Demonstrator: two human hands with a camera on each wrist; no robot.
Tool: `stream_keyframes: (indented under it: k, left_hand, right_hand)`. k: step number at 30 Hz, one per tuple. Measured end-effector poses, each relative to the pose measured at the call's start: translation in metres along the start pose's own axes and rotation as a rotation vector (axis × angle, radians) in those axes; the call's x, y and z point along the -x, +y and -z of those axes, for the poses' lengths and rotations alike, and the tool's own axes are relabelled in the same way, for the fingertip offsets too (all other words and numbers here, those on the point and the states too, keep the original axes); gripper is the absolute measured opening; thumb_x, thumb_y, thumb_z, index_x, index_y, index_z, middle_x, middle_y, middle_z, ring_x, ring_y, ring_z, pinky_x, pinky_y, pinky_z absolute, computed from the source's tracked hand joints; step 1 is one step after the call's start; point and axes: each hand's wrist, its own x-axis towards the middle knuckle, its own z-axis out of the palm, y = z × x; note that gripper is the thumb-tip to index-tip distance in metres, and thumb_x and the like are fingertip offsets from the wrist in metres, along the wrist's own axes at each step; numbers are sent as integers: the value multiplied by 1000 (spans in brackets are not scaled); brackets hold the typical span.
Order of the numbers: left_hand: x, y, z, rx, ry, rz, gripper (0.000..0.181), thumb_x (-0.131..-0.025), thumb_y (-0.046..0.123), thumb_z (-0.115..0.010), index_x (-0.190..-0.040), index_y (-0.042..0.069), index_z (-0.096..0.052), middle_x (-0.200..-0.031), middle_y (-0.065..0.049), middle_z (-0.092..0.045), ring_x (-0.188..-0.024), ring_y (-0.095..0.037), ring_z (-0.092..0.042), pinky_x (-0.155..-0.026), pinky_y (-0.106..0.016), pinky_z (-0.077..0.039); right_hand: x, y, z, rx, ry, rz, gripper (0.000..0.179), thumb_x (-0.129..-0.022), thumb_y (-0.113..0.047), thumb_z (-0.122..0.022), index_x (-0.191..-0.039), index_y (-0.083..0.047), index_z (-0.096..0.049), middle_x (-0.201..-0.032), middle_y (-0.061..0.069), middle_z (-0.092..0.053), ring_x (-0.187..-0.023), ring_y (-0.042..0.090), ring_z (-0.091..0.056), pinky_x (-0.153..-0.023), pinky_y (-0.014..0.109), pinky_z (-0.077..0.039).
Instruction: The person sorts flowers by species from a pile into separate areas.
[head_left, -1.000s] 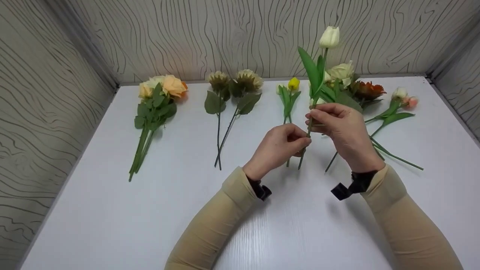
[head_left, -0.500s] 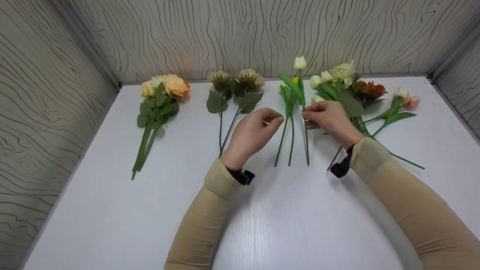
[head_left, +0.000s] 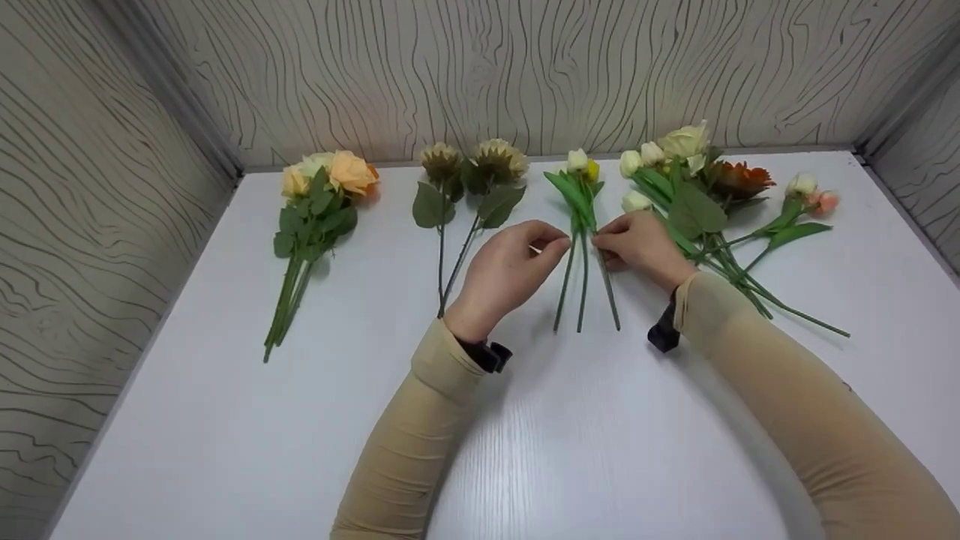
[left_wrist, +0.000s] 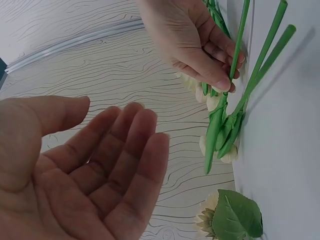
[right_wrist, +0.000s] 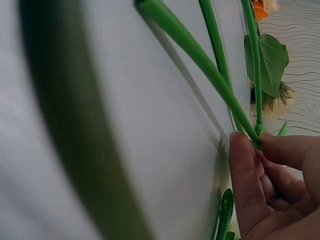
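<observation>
Between thumb and fingers, my right hand (head_left: pixel 643 246) pinches the stem of a white tulip (head_left: pixel 577 160), which lies over a small tulip group with a yellow tulip (head_left: pixel 592 171). In the right wrist view the pinched green stem (right_wrist: pixel 200 62) slants up from the fingertips. My left hand (head_left: pixel 511 268) hovers just left of these stems, holding nothing. The left wrist view shows that hand (left_wrist: pixel 107 170) with its fingers loosely bent and thumb apart. Some of the yellow tulip is hidden by the white one.
Peach and cream roses (head_left: pixel 349 172) lie at the left. Two pale flowers with dark stems (head_left: pixel 501 159) lie nearer the middle. To the right are mixed flowers with a rust-orange bloom (head_left: pixel 739 180) and a pink-and-white pair (head_left: pixel 823 202). A patterned wall (head_left: pixel 480 75) rises behind the white table (head_left: pixel 480 450).
The left hand has let go of the white tulip's stem and moved left. My right hand has lowered the tulip from upright onto the yellow tulip's group.
</observation>
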Motion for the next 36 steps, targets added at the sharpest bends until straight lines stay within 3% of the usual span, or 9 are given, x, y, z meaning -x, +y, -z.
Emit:
stream_keyframes:
  k: [6,10,13,19,23,28,36]
  left_hand:
    - [0,2,0,1,-12,2,24,-104,32,-62,-116,17,-75,-103,10,-71,-88,-6,-63,-79,-27,-53]
    - [1,4,-4,-5,-26,-14,24,-104,31,-62,-116,16,-75,-103,9,-71,-87,-6,-63,-78,-26,-53]
    - [2,6,-10,-44,-53,-66,24,-105,30,-61,-118,15,-75,-106,7,-71,-88,-6,-63,-78,-25,-52]
    - [9,17,-34,-217,-135,-209,28,-105,29,-61,-125,13,-73,-112,3,-71,-98,-8,-64,-81,-22,-51]
    - [17,25,-54,-335,-198,-281,28,-104,31,-63,-125,16,-73,-116,5,-71,-101,-7,-65,-83,-21,-52]
    - [26,32,-75,-455,-244,-364,26,-103,33,-65,-122,20,-75,-114,6,-72,-98,-8,-66,-78,-21,-53]
    - [30,35,-86,-492,-264,-400,25,-102,33,-65,-121,21,-76,-112,7,-72,-97,-8,-67,-73,-20,-53]
  right_hand:
    - [5,2,7,-27,5,7,40,-101,-26,-67,-124,7,-68,-109,19,-69,-87,17,-69,-76,28,-60]
    - [13,4,23,-28,27,11,43,-102,-29,-66,-128,6,-66,-118,23,-67,-90,19,-71,-79,29,-60]
    - [20,8,41,-14,61,-15,44,-103,-30,-65,-131,4,-65,-122,23,-66,-91,17,-70,-79,28,-60]
    - [34,24,84,19,118,-65,48,-103,-34,-63,-133,3,-62,-120,19,-63,-91,16,-66,-83,31,-59]
    - [39,38,105,77,125,-88,48,-103,-34,-64,-127,7,-63,-108,13,-66,-86,15,-65,-79,31,-60]
    - [37,54,112,157,93,-138,44,-101,-35,-66,-108,9,-69,-84,6,-68,-75,16,-65,-69,28,-58]
    - [33,67,112,112,99,-207,46,-99,-42,-67,-103,4,-69,-77,1,-66,-72,14,-60,-65,28,-53]
